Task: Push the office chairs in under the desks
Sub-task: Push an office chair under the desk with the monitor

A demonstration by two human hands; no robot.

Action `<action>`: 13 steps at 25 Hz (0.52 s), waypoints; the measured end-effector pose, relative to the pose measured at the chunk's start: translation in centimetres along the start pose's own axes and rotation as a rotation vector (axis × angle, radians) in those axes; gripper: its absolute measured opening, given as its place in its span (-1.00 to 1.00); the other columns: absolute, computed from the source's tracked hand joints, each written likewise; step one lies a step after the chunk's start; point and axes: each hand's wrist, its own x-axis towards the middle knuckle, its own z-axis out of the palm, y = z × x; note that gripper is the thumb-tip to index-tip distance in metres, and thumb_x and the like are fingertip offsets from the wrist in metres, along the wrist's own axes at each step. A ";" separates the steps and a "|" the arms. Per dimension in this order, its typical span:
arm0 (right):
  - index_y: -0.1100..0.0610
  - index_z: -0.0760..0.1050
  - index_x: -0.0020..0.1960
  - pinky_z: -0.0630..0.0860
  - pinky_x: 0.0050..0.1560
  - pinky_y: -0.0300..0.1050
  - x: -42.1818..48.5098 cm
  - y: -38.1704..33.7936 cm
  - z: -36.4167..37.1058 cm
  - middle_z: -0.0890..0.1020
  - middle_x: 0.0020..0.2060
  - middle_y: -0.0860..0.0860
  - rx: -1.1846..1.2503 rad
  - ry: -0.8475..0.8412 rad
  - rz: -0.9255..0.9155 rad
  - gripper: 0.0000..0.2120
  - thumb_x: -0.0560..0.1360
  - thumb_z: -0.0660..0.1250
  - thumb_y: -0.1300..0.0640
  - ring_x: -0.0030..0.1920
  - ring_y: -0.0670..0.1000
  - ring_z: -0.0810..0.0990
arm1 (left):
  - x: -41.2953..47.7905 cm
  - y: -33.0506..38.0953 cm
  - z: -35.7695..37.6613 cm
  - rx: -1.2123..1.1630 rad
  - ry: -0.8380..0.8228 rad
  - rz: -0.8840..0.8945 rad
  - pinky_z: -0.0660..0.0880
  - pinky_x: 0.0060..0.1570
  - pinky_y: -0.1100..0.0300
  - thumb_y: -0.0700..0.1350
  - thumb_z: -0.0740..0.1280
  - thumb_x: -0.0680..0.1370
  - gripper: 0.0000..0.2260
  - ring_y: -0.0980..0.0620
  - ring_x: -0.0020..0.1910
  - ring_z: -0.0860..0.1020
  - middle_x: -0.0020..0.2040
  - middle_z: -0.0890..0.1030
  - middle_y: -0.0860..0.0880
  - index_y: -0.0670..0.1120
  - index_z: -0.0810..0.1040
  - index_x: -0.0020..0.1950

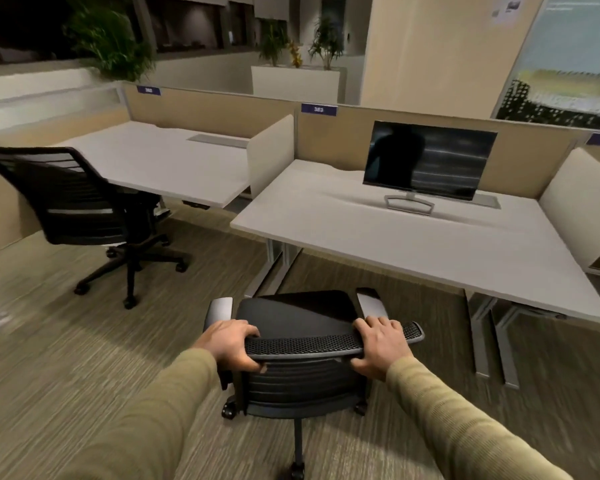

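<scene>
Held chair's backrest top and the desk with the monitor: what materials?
Backrest top, gripped by the left hand and right hand: looks like black perforated mesh, going by its fine dot pattern, in a smooth dark frame, probably plastic. Desk: matte off-white top, likely laminate; grey legs look like metal.

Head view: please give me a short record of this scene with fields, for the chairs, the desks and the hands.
near chair: not yet under the right desk, seat facing it
left hand: grips the backrest top, left end
right hand: grips the backrest top, right end
far chair: out from the left desk, turned at an angle
monitor: on the right desk, screen dark
</scene>
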 end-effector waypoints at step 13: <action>0.02 -0.31 0.60 -0.32 0.49 0.29 14.8 -1.0 -1.1 -0.19 0.60 0.18 -0.009 -0.042 0.407 -0.02 0.48 0.23 -0.32 0.56 0.25 -0.30 | 23.7 -6.6 -7.8 0.089 0.190 0.089 0.43 0.15 0.03 0.37 0.33 0.27 -0.46 0.00 0.09 0.52 0.06 0.58 0.08 0.12 0.56 0.14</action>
